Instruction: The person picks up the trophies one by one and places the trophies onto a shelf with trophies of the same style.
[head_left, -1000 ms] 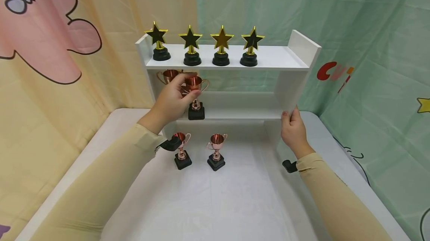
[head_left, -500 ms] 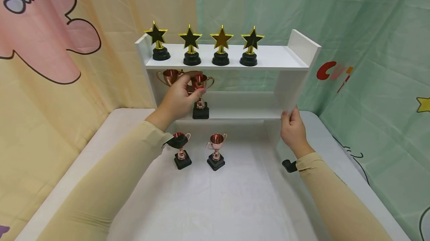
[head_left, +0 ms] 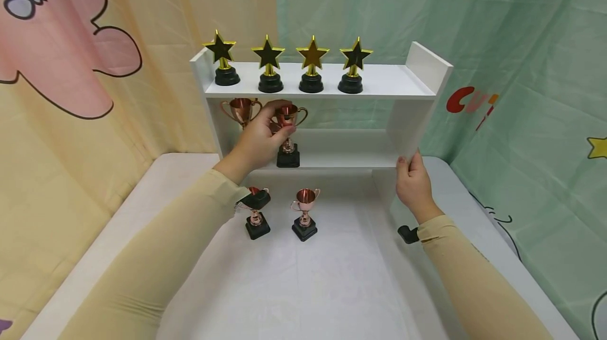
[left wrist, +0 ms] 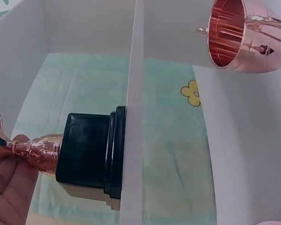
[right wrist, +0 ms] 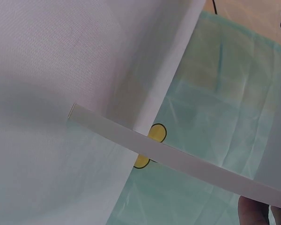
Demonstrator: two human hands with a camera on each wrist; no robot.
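Observation:
My left hand [head_left: 258,142] holds a copper trophy cup [head_left: 288,157] by its upper part, fingers behind the bowl and thumb in front. The cup stands upright at the front of the middle shelf [head_left: 351,156]; in the left wrist view its black base [left wrist: 86,150] meets the shelf board [left wrist: 135,122]. A second copper trophy [head_left: 240,109] is farther left on that level, partly hidden by the hand. Low on the white shelf unit's right side panel [head_left: 411,124], my right hand [head_left: 416,187] grips the front edge. In the right wrist view only some fingertips [right wrist: 253,212] show.
Several gold star trophies [head_left: 311,63] line the top shelf [head_left: 389,79]. Below, two copper cups, one left [head_left: 257,225] and one nearer the middle [head_left: 305,216], stand on the white-covered table [head_left: 303,287]. My left wrist strap partly covers the left one. Printed curtains hang behind.
My left hand has slid the copper trophy cup to the right along the middle shelf, uncovering more of the trophy behind it. My right hand has stayed on the side panel.

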